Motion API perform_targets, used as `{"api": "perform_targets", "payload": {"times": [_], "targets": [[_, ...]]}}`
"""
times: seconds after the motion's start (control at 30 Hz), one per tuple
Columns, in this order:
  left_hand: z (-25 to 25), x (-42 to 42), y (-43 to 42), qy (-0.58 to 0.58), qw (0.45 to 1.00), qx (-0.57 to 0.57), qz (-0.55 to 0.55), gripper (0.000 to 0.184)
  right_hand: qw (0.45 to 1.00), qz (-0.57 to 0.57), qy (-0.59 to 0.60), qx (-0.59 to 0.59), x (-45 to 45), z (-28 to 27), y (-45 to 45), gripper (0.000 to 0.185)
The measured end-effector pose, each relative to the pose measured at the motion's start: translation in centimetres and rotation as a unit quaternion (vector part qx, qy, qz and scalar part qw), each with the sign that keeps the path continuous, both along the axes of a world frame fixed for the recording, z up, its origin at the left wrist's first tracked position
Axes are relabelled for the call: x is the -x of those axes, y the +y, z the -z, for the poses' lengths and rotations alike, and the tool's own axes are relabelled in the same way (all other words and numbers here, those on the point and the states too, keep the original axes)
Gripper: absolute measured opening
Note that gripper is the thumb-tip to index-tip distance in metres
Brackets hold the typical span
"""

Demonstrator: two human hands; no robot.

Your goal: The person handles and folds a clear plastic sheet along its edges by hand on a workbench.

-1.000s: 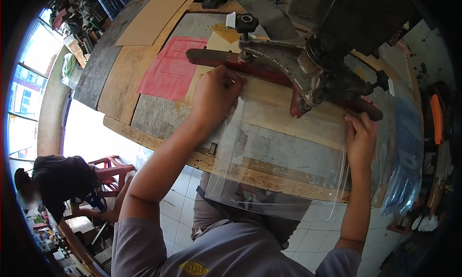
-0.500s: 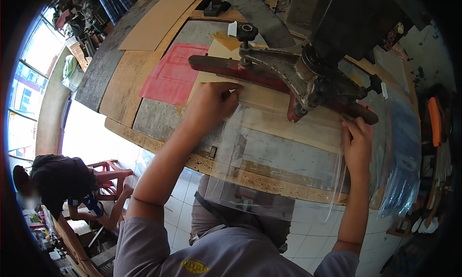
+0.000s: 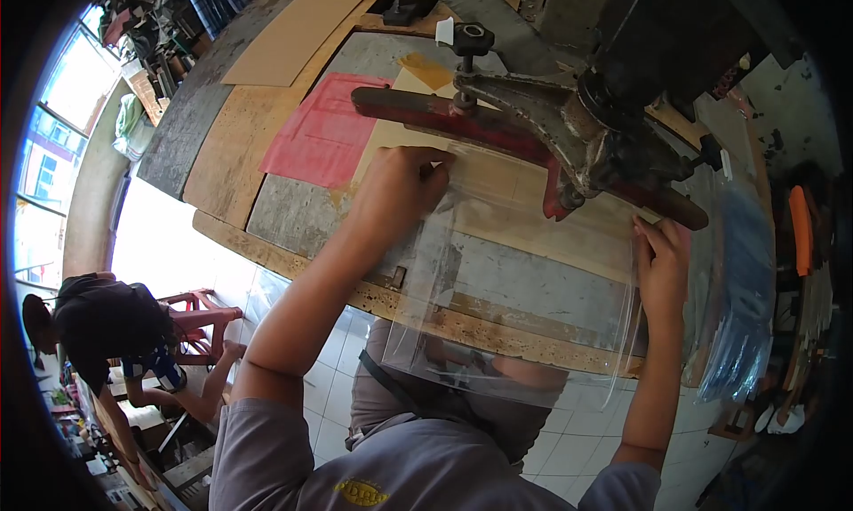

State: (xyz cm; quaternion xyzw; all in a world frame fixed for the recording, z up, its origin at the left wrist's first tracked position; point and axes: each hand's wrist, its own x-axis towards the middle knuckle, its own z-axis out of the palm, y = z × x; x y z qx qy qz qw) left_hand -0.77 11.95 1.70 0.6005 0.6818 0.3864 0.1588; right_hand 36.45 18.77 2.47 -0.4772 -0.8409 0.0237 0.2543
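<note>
A clear plastic sheet (image 3: pixel 524 289) stretches between my hands and hangs over the table's front edge. My left hand (image 3: pixel 400 184) pinches its upper left corner, beside a cream sheet (image 3: pixel 391 138). At the upper right corner my right hand (image 3: pixel 659 258) is closed on the plastic, near the right end of the press bar. The dark red press bar (image 3: pixel 435 115) of a metal machine (image 3: pixel 586 138) lies just beyond both hands. To the left of the bar is a pink sheet (image 3: pixel 324 129) on the table.
Brown cardboard (image 3: pixel 298 40) lies at the back left of the wooden table. Blue-tinted plastic sheets (image 3: pixel 737 298) hang at the right edge. A person in dark clothes (image 3: pixel 111 324) bends over beside a red stool (image 3: pixel 209 320) at lower left.
The press bar appears farther from my hands than half a second ago. Both hands keep their hold on the plastic. The person at lower left has shifted slightly.
</note>
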Motion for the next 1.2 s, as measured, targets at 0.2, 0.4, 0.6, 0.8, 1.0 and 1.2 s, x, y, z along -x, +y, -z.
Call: {"api": "perform_targets", "payload": {"times": [0.2,0.4,0.6,0.8,1.0,1.2], "targets": [[0.3,-0.1,0.5,-0.009,1.000,-0.012,0.006,0.021,1.000,0.016,0.007,-0.003,0.0,-0.3,0.0,0.022],[0.2,-0.2,0.4,-0.016,1.000,0.000,0.000,0.021,0.999,0.026,0.026,0.014,-0.2,0.4,0.1,0.023],[-0.4,-0.1,0.2,-0.004,1.000,0.029,-0.006,0.024,1.000,0.004,0.018,-0.004,-0.6,0.5,0.0,0.022],[0.2,0.1,0.3,0.005,1.000,-0.001,0.009,0.025,0.999,-0.011,0.032,-0.018,-0.7,0.5,-0.1,0.016],[0.7,0.1,0.2,0.004,1.000,-0.011,0.009,0.025,0.999,-0.009,0.040,0.007,-0.8,0.5,-0.2,0.021],[0.2,0.0,0.2,0.007,1.000,0.030,-0.003,0.024,0.998,-0.028,0.052,-0.013,-1.0,1.0,0.0,0.022]]}}
